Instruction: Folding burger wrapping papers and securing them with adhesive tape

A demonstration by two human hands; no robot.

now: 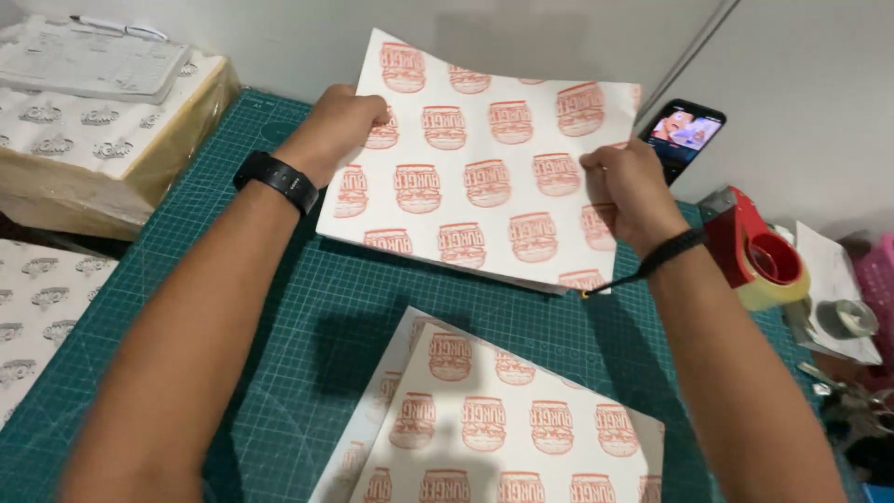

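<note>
near: we see a stack of burger-printed sheets (pixel 503 438) lying on the green cutting mat (pixel 279 307) | mid: our left hand (pixel 340 126) and right hand (pixel 629 186) each pinch a side edge of a lifted printed paper sheet (pixel 484 177), held above the mat | far: red tape dispenser (pixel 759 251) at right, phone (pixel 684 135) leaning by the wall

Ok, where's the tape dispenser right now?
In the head view the red tape dispenser sits at the right edge of the green cutting mat, just right of the right hand and below the phone.
</note>
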